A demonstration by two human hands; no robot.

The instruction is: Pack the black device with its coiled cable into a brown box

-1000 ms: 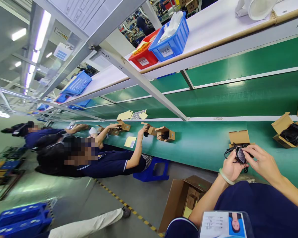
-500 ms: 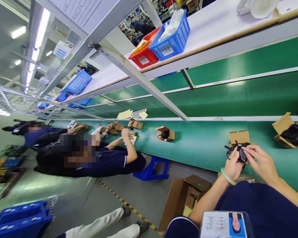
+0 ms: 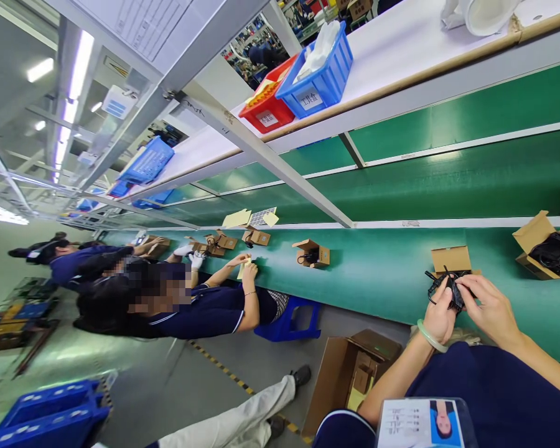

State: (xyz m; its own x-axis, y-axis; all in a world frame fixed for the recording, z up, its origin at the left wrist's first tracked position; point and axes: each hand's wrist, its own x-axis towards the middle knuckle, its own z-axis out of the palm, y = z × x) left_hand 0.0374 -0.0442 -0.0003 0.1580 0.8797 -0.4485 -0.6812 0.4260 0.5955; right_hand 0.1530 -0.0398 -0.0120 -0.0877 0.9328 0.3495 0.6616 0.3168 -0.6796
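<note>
Black power adapter (image 3: 455,298) with a bundled cable (image 3: 433,290): in the head view, it sits between the person's two bare hands, just in front of a small open cardboard box (image 3: 450,259) on the green workbench (image 3: 382,274); the hands hide much of it. The left hand (image 3: 438,320) grips it from seven o'clock, thumb along the near side and the other fingers curled mostly out of sight; a pale green bangle (image 3: 432,336) circles that wrist. The right hand (image 3: 492,306) comes in from four o'clock, thumb and index finger pinching the adapter's edge, remaining fingers bent close together.

Clockwise around the adapter, a second open box (image 3: 532,239) with black cable inside stands at two o'clock. An ID badge (image 3: 408,426) lies against the dark blue shirt (image 3: 490,386) between six and seven. A large carton (image 3: 324,389) holding smaller boxes is at eight. At nine, a co-worker (image 3: 210,314) holds a pale yellow sheet (image 3: 242,270). Another open box (image 3: 323,256) with black cable stands slightly above nine. Red (image 3: 267,118) and blue bins (image 3: 315,96) sit side by side on the shelf (image 3: 401,53) towards eleven.
</note>
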